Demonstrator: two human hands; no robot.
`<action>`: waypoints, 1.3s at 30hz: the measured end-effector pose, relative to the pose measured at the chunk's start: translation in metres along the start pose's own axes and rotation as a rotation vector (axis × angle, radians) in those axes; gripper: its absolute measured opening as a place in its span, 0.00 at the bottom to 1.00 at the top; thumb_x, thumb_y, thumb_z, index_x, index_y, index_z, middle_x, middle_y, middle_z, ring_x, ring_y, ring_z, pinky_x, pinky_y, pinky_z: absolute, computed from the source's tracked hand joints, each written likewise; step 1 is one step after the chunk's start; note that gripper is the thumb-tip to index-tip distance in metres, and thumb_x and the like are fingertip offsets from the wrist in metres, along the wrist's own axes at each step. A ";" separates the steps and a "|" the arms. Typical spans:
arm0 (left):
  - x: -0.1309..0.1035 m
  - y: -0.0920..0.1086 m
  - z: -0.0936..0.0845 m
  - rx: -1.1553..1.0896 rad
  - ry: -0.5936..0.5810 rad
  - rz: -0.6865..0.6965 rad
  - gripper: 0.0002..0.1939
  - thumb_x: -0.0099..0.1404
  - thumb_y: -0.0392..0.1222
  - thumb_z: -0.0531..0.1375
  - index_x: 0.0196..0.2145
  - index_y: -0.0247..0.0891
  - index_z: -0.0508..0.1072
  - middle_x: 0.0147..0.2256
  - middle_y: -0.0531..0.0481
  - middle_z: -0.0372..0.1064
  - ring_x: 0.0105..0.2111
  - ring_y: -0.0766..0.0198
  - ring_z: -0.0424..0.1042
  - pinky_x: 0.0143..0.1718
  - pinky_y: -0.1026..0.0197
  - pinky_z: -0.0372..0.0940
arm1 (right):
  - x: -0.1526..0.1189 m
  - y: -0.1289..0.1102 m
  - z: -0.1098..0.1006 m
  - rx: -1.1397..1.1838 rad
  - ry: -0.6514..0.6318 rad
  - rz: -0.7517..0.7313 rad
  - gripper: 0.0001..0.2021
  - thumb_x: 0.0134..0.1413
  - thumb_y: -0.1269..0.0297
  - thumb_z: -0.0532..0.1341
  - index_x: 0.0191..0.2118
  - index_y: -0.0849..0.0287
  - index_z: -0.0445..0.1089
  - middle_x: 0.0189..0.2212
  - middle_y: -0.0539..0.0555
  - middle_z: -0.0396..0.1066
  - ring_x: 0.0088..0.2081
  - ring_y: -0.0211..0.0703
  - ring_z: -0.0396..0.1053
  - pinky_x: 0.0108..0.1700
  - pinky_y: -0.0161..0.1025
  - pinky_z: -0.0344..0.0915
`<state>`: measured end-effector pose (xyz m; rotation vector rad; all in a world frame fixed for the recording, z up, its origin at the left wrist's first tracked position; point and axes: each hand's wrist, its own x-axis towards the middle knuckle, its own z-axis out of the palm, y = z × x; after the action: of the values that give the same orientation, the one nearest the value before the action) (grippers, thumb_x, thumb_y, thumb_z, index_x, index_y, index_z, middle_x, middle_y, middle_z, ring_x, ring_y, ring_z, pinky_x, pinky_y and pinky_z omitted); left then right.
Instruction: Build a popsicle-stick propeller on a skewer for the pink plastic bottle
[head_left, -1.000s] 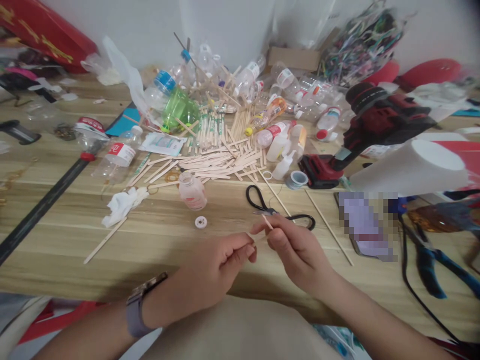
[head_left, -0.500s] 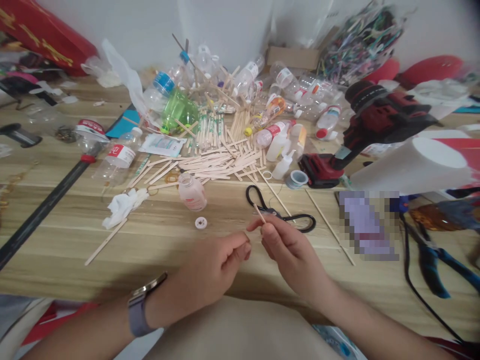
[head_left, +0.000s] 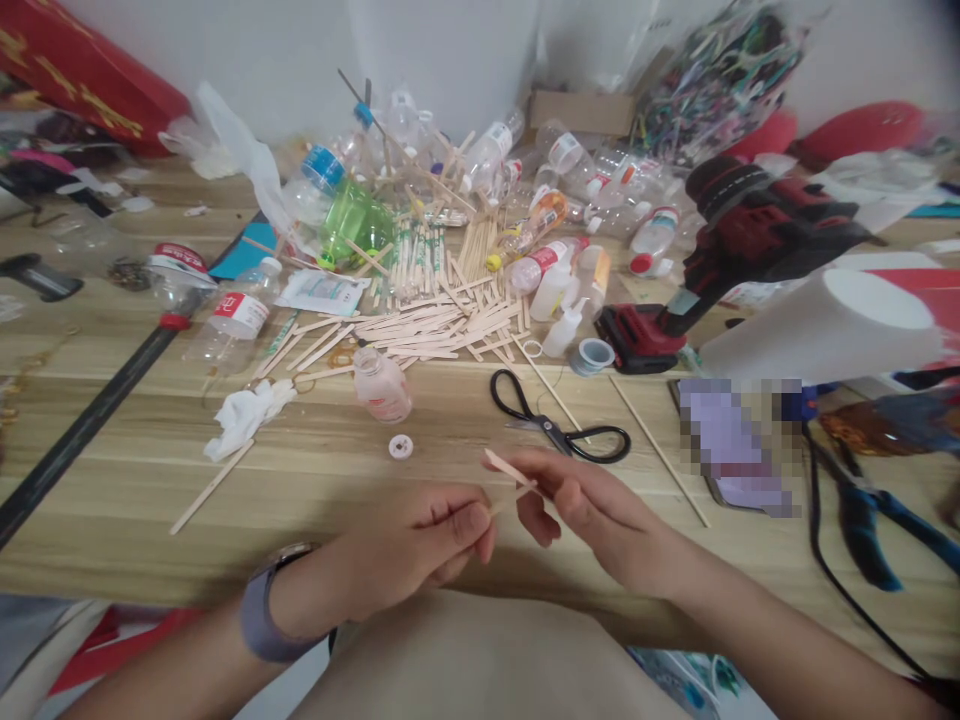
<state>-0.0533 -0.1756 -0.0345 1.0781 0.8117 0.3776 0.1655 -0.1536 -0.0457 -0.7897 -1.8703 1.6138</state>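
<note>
Left hand: we pinch a thin pale strip, blurred.
Right hand: we pinch a wooden stick, its end jutting out.
Scissors: on the worktop, just beyond our right hand.
White cap: beyond our left hand.

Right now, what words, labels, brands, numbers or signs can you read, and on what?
"纯", probably: red label on the clear bottle at left.
Too blurred: gold marks on the red item, upper left.
Too small: print on the pink bottle, white packet and other bottle labels.
Phone: screen pixelated.
Wooden stick in the right hand: no text visible.
</note>
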 end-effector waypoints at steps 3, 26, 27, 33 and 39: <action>-0.003 -0.001 0.000 0.053 -0.027 0.022 0.22 0.70 0.59 0.46 0.32 0.38 0.65 0.17 0.62 0.47 0.17 0.71 0.44 0.18 0.66 0.42 | -0.007 -0.012 -0.004 0.161 -0.060 0.122 0.22 0.68 0.54 0.49 0.63 0.51 0.57 0.27 0.48 0.68 0.30 0.33 0.66 0.35 0.33 0.62; -0.017 -0.008 0.025 0.956 0.504 0.392 0.11 0.72 0.37 0.47 0.40 0.42 0.69 0.32 0.52 0.74 0.31 0.63 0.72 0.31 0.62 0.58 | -0.013 -0.021 0.029 -0.098 0.178 -0.006 0.28 0.70 0.61 0.45 0.70 0.53 0.34 0.21 0.42 0.57 0.19 0.32 0.56 0.21 0.29 0.55; -0.018 -0.009 0.025 0.976 0.486 0.410 0.11 0.72 0.37 0.47 0.41 0.42 0.69 0.32 0.52 0.75 0.30 0.63 0.72 0.31 0.62 0.58 | -0.014 -0.020 0.032 -0.135 0.177 -0.020 0.27 0.70 0.63 0.44 0.70 0.52 0.35 0.20 0.41 0.55 0.19 0.32 0.54 0.21 0.29 0.55; -0.022 -0.010 0.028 0.891 0.419 0.337 0.12 0.73 0.40 0.48 0.33 0.41 0.67 0.28 0.55 0.72 0.28 0.66 0.69 0.29 0.65 0.56 | -0.013 -0.017 0.039 -0.517 0.227 -0.188 0.30 0.67 0.70 0.43 0.70 0.51 0.30 0.19 0.41 0.54 0.18 0.34 0.54 0.22 0.31 0.55; -0.018 0.003 0.022 0.675 0.277 0.172 0.19 0.73 0.46 0.48 0.24 0.38 0.61 0.22 0.57 0.62 0.24 0.69 0.61 0.26 0.65 0.52 | -0.011 -0.010 0.035 -0.718 0.222 -0.332 0.31 0.66 0.71 0.42 0.70 0.58 0.27 0.21 0.46 0.64 0.21 0.38 0.62 0.25 0.33 0.63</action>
<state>-0.0484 -0.2000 -0.0195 1.7583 1.1369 0.4145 0.1472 -0.1866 -0.0404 -0.8309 -2.2734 0.6095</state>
